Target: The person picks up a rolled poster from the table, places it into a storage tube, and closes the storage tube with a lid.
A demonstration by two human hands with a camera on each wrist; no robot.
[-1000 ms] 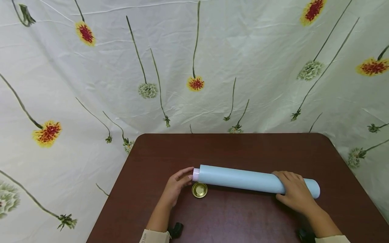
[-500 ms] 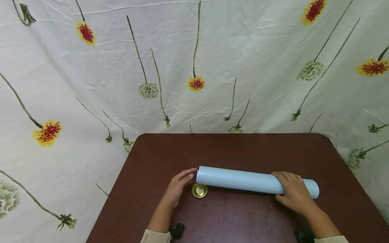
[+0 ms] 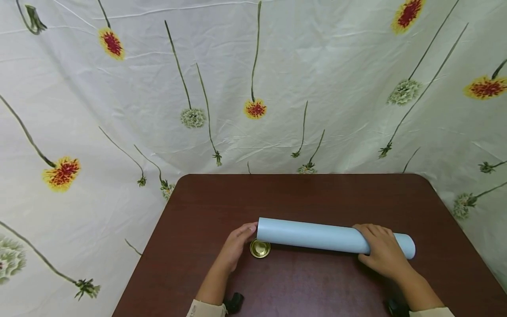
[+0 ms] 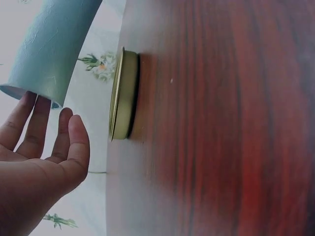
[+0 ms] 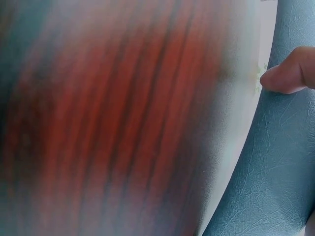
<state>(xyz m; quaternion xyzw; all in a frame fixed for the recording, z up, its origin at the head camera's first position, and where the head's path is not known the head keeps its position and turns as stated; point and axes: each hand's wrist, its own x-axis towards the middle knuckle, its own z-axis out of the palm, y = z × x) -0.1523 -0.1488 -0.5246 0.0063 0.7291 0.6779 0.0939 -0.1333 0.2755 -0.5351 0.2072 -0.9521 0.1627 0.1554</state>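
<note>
A long light-blue tube (image 3: 309, 234) lies slantwise above the table, its textured wall close up in the right wrist view. My right hand (image 3: 383, 252) grips it near its right end, the thumb (image 5: 288, 76) lying along the side. At the opposite end is my left hand (image 3: 234, 246). In the left wrist view, two fingertips of this hand reach inside the tube's open mouth (image 4: 56, 101), while the thumb stays outside, apart from the rim. Beside that end, a shallow round gold metal cap (image 3: 260, 248) rests on the table. The tube's inside is hidden.
The dark reddish-brown table (image 3: 301, 193) has rounded far corners. Behind it hangs a pale cloth (image 3: 336, 79) printed with flowers. Dark wrist-worn devices show at both sleeves, such as the left wrist device (image 3: 234, 303).
A pale pink inner tube jutting from the blue tube's left end has slid inside, out of sight. My left fingers followed it rightward into the opening. The right hand has barely moved.
</note>
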